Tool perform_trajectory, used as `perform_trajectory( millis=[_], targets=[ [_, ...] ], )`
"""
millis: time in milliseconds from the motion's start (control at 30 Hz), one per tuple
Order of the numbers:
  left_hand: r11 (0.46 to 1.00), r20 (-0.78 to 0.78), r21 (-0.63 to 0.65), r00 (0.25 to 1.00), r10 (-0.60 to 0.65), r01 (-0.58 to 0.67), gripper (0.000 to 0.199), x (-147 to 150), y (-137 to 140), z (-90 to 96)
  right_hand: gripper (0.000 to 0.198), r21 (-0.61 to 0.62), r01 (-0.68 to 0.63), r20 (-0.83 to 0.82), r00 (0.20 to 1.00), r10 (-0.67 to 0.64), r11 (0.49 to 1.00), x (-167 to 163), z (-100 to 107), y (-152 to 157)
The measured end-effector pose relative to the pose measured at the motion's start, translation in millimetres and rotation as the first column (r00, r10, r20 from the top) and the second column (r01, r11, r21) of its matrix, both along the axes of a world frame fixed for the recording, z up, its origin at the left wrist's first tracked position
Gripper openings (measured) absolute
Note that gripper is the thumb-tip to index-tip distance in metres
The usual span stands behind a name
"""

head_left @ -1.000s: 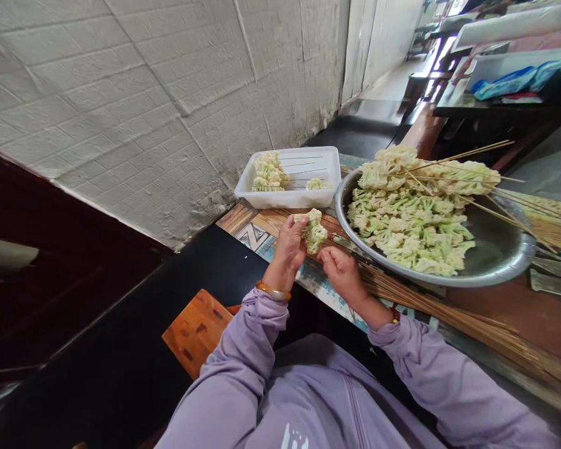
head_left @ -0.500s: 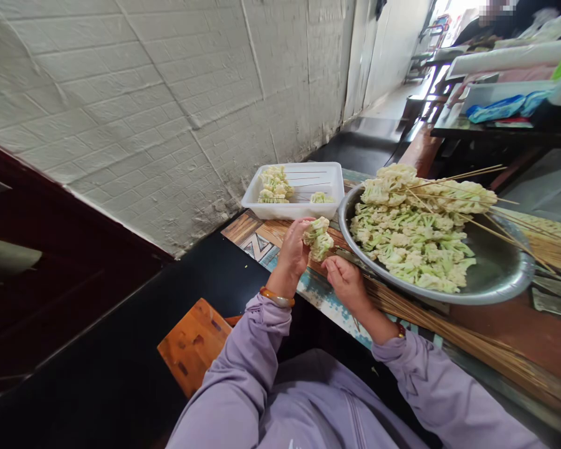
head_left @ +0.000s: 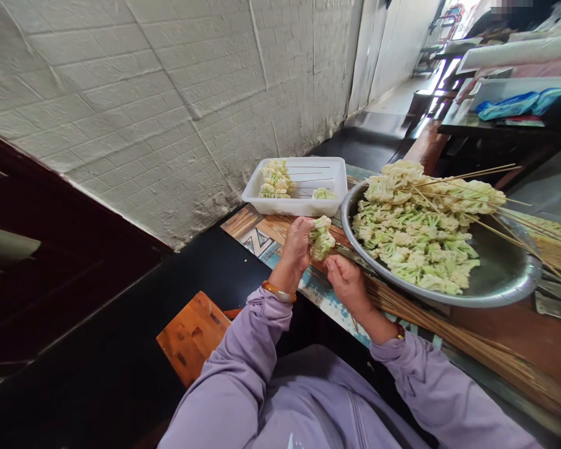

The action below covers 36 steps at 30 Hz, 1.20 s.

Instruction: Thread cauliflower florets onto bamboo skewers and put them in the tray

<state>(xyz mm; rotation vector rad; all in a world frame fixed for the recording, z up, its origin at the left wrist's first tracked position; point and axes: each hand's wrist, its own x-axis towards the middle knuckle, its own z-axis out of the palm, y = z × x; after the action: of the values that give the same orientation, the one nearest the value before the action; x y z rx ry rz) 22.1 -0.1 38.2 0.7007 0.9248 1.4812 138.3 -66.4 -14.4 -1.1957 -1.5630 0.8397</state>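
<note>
My left hand (head_left: 297,244) is closed around cauliflower florets (head_left: 321,238), held just above the table edge. Close beside it, my right hand (head_left: 348,282) is closed in a pinch below the florets. A thin bamboo skewer (head_left: 354,324) shows beneath that hand; most of its length is hidden by the fingers. To the right stands a large metal basin (head_left: 509,288) full of loose cauliflower pieces (head_left: 416,243), with several filled skewers (head_left: 472,194) lying across the top. Behind my left hand sits a white plastic tray (head_left: 303,207) holding skewered cauliflower (head_left: 275,179).
A bundle of bare bamboo skewers (head_left: 430,321) lies along the table's near edge, in front of the basin. A wooden stool (head_left: 194,337) stands at lower left. The white brick-patterned wall (head_left: 168,93) runs behind the tray. Another person (head_left: 500,25) is at the far right back.
The view has shifted slightly. Both hands stay close together at the florets, with the left fingers turned a little around them; nothing has been let go.
</note>
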Motion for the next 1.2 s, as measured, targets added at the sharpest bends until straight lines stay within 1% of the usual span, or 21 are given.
perform_trajectory(
  millis=[67, 200, 300, 367, 467, 533, 633, 767, 967, 1200],
  targets=[
    [1.0, -0.003, -0.009, 1.0, -0.003, 0.003, 0.018, -1, 1, -1.9, 0.029, -0.021, -0.018, -0.021, 1.0, 0.017, 1.0, 0, 1, 1],
    [0.998, 0.043, -0.001, 0.997, -0.066, 0.066, 0.026, -2, 3, -0.7, 0.029, -0.057, -0.067, -0.108, 0.992, 0.061, 0.996, 1, 2, 3],
    [0.994, 0.084, 0.05, 0.991, -0.104, 0.1, 0.035, -1, -2, 0.1, 0.03, -0.083, -0.069, -0.193, 0.98, 0.052, 0.994, 0, 0, 4],
    [0.986, 0.088, 0.063, 0.983, -0.159, 0.154, 0.039, 1, -10, -1.9, 0.031, -0.096, -0.056, -0.229, 0.973, 0.033, 0.994, 0, -3, 5],
    [0.973, 0.06, -0.018, 0.972, -0.227, 0.228, 0.039, 6, -22, -7.7, 0.031, -0.097, -0.046, -0.228, 0.973, 0.023, 0.994, 1, -4, 6],
    [0.974, 0.071, -0.077, 0.975, -0.21, 0.215, 0.034, 10, -27, -11.0, 0.031, -0.089, -0.053, -0.213, 0.976, 0.033, 0.995, 1, -4, 6],
    [0.979, 0.145, -0.127, 0.979, -0.141, 0.16, 0.024, 18, -28, -11.6, 0.032, -0.099, -0.066, -0.224, 0.974, 0.042, 0.993, 1, -3, 6],
    [0.976, 0.208, -0.187, 0.975, -0.074, 0.114, 0.022, 23, -23, -7.6, 0.033, -0.117, -0.058, -0.202, 0.979, 0.034, 0.991, 1, 0, 5],
    [0.978, 0.182, -0.194, 0.982, -0.04, 0.076, 0.018, 25, -22, -4.5, 0.031, -0.064, -0.048, -0.133, 0.99, 0.039, 0.997, 2, 0, 4],
    [0.982, 0.188, -0.164, 0.98, -0.057, 0.088, 0.02, 28, -24, -2.9, 0.031, -0.021, 0.05, -0.059, 0.997, -0.051, 0.999, 2, 3, 1]
  ],
)
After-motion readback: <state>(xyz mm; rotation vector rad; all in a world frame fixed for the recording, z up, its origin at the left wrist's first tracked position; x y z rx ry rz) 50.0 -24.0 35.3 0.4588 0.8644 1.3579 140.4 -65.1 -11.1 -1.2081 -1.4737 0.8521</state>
